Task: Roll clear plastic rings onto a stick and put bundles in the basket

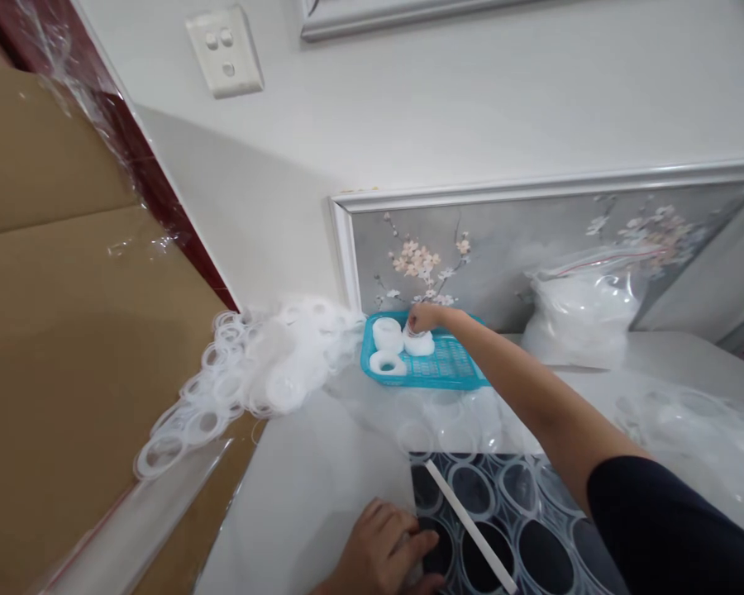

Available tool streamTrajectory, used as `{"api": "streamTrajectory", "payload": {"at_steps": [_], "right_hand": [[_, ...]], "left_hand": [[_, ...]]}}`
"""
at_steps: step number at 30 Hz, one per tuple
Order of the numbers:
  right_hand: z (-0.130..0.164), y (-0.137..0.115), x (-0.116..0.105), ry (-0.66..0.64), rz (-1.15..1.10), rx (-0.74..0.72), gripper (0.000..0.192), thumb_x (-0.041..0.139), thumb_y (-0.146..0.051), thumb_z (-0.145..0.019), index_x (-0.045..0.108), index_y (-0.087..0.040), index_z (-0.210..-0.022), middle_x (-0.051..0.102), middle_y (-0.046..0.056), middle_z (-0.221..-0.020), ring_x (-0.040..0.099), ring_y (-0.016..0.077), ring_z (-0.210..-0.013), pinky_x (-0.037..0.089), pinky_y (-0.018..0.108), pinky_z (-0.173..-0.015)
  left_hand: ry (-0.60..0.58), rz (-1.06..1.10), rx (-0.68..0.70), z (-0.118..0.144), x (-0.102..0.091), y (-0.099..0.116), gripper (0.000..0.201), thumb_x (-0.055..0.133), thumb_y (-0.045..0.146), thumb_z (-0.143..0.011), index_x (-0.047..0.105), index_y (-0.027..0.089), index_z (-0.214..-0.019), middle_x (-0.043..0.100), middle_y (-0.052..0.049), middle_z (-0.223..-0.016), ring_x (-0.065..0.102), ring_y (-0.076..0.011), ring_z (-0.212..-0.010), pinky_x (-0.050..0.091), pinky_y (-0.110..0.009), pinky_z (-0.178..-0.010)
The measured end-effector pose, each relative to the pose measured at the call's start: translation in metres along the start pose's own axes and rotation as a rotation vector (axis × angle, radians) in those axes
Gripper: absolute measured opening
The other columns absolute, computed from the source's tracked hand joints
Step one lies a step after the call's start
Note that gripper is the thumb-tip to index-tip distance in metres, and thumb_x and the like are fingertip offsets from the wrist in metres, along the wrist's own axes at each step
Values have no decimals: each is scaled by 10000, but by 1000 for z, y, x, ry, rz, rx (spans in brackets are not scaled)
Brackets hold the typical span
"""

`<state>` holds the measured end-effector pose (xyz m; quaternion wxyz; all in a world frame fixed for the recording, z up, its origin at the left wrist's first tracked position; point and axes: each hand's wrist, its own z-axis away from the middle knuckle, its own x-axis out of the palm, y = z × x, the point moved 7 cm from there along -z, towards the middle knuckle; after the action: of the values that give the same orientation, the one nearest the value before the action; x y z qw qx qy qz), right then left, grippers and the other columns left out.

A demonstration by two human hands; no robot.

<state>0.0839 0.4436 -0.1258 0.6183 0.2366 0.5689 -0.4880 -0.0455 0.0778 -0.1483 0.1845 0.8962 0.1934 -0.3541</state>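
Two hands split up: right hand (422,316) pinches a ring stack (418,341) upright in the teal basket (446,368) at centre frame, left hand (381,549) lies spread flat, steadying the black sheet (502,512) at bottom.

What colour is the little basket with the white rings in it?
The basket is bright turquoise blue with a grid bottom, seen in the head view.

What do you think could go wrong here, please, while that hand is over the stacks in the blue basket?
1. The right hand touches one stack of white rings in the shallow blue plastic basket; a nudge could topple it against the neighbouring stacks.
2. The heap of loose translucent rings spills over the table's left edge, so some might slide off.
3. The outstretched forearm could sweep the rings lying beneath it.
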Motion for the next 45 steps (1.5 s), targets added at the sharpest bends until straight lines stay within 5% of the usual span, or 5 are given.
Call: {"api": "streamTrajectory", "payload": {"at_steps": [15, 22, 32, 38, 45], "right_hand": [[16, -5, -13, 171, -116, 6, 203, 615, -80, -679, 773, -88, -805, 753, 124, -821, 675, 254, -842, 486, 269, -746], [79, -12, -25, 439, -192, -2, 281, 505, -204, -872, 726, -111, -1018, 745, 106, -998, 665, 203, -913, 446, 227, -792], [242, -80, 112, 1, -21, 85, 426, 651, -610, -750, 732, -194, -704, 738, 150, -774, 698, 331, -767, 458, 350, -621], [249, -77, 140, 10, -255, 83, 201, 658, -379, -784, 694, -214, -675, 733, 61, -733, 682, 229, -713, 411, 276, -596], [284, -55, 116, 262, -660, 76, 296, 553, -320, -849, 454, -189, -603, 494, -28, -551, 429, 103, -536, 277, 239, -522]], "left_hand": [[-89, 45, -80, -6, -3, 4, 143, 528, 274, -921, 619, 164, -940, 635, -47, -800, 559, -164, -687, 420, -304, -648], [-124, 66, -92, -9, -3, 3, 119, 529, 244, -905, 617, 172, -941, 632, -60, -807, 555, -165, -694, 447, -310, -650], [-79, 90, -169, -14, -13, -8, 185, 532, 279, -941, 655, 168, -1024, 646, -72, -880, 595, -161, -774, 509, -304, -704], [-166, -61, -315, -90, -3, -75, 230, 516, 292, -963, 672, 167, -1074, 694, -78, -1044, 612, -208, -998, 480, -389, -927], [-385, -387, -575, -206, 48, -191, 331, 506, 326, -961, 688, 148, -1173, 712, -134, -1065, 567, -298, -1114, 421, -391, -947]]}}
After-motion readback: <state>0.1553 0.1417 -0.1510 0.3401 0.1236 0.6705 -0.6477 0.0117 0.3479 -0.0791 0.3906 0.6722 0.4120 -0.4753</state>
